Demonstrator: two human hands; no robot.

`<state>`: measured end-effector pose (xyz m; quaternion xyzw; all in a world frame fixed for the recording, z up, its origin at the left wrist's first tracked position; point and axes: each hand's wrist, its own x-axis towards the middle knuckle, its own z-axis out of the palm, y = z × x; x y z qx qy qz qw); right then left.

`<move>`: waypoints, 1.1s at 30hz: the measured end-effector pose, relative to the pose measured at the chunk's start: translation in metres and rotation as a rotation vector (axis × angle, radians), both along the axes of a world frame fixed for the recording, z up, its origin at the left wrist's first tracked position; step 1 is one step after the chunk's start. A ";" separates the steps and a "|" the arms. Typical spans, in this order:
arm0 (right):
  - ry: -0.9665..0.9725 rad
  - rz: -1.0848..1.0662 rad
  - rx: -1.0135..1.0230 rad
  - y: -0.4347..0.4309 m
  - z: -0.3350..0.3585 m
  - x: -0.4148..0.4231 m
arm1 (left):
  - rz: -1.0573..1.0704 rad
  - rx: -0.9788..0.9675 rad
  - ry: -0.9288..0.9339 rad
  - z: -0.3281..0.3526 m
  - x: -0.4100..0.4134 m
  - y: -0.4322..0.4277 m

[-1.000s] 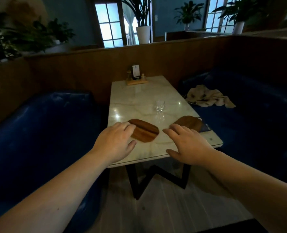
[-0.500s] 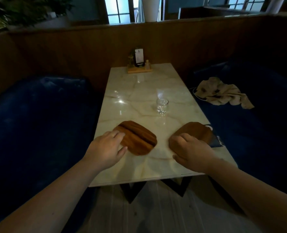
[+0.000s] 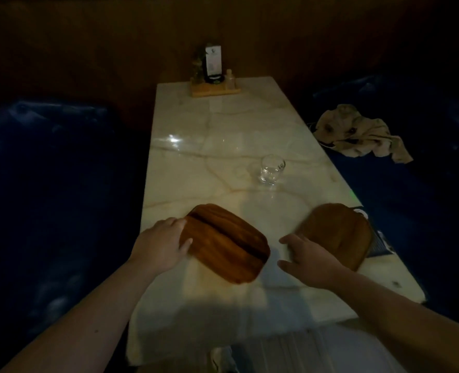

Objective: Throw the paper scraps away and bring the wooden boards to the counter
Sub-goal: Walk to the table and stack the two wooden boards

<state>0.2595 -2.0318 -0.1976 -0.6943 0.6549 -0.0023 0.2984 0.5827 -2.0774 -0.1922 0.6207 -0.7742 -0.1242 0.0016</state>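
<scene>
Two rounded wooden boards lie near the front of the marble table (image 3: 212, 135). The striped left board (image 3: 228, 243) has my left hand (image 3: 161, 244) closed on its left edge, thumb on top and fingers at the rim. The plainer right board (image 3: 338, 232) rests partly on a dark printed sheet (image 3: 379, 244) at the table's right edge. In front of that board's lower left corner is my right hand (image 3: 309, 258), fingers apart and pointing left, holding nothing. I see no loose paper scraps.
A small clear glass (image 3: 271, 169) stands mid-table beyond the boards. A wooden condiment tray (image 3: 214, 90) with a card stand sits at the far end. Blue bench seats flank the table; a crumpled beige cloth (image 3: 357, 135) lies on the right one.
The view has tilted down and closer. My left hand has taken the left board's edge. My right hand has come off the right board and opened toward the left.
</scene>
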 end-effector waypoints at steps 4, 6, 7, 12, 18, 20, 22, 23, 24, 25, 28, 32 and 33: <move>-0.008 -0.154 0.147 -0.027 -0.028 0.006 | 0.074 0.143 0.029 -0.031 0.033 -0.040; -0.049 -0.254 0.200 -0.037 -0.037 0.007 | 0.105 0.201 0.047 -0.044 0.043 -0.053; -0.065 -0.293 0.218 -0.042 -0.042 0.007 | 0.122 0.223 0.056 -0.051 0.047 -0.060; -0.134 -0.445 0.294 -0.064 -0.065 0.012 | 0.190 0.286 0.107 -0.075 0.054 -0.089; -0.132 -0.514 0.373 -0.080 -0.089 0.018 | 0.269 0.372 0.181 -0.099 0.042 -0.117; -0.166 -0.550 0.402 -0.081 -0.094 0.022 | 0.323 0.403 0.218 -0.104 0.039 -0.124; -0.210 -0.573 0.418 -0.082 -0.098 0.027 | 0.354 0.404 0.261 -0.109 0.036 -0.131; -0.216 -0.569 0.412 -0.083 -0.101 0.028 | 0.365 0.399 0.300 -0.113 0.034 -0.136; -0.211 -0.559 0.404 -0.083 -0.101 0.030 | 0.374 0.392 0.334 -0.114 0.032 -0.137; -0.203 -0.545 0.394 -0.084 -0.102 0.032 | 0.379 0.391 0.354 -0.117 0.030 -0.139; -0.188 -0.519 0.367 -0.084 -0.104 0.034 | 0.380 0.409 0.359 -0.122 0.021 -0.143; -0.234 -0.542 0.358 -0.082 -0.107 0.029 | 0.457 0.414 0.402 -0.123 0.013 -0.140; -0.265 -0.559 0.360 -0.080 -0.108 0.025 | 0.484 0.406 0.417 -0.123 0.012 -0.137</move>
